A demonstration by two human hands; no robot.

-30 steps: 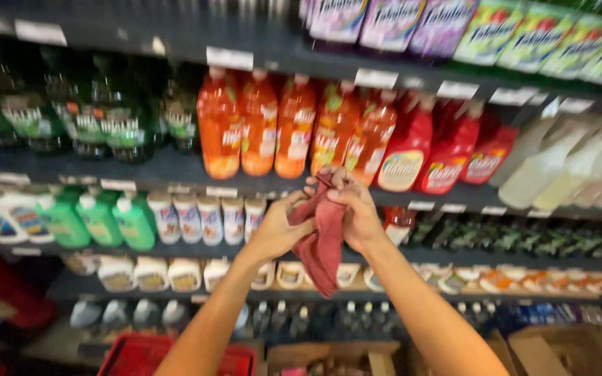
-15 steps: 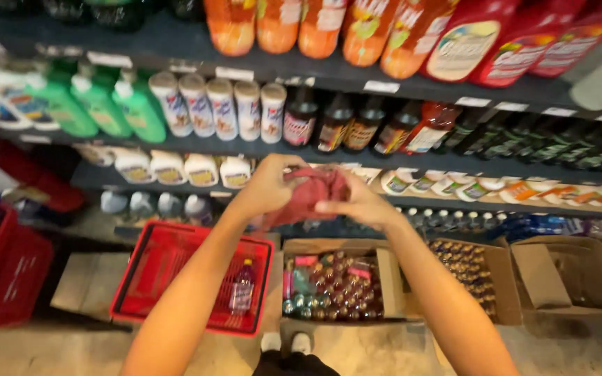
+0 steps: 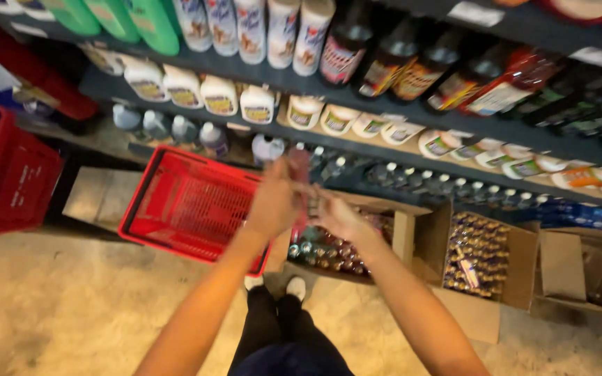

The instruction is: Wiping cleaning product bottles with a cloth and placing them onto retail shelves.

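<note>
Head view: my left hand (image 3: 273, 203) and right hand (image 3: 336, 216) both pinch the reddish cloth (image 3: 301, 182), which stands upright between them, above the open box of bottles (image 3: 402, 233).

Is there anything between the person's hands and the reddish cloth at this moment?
Nothing visible. Both the left hand and the right hand appear already closed on the reddish cloth, held up in front of the shelves above the red basket and an open box of bottles. Motion blur hides the exact grip.
</note>
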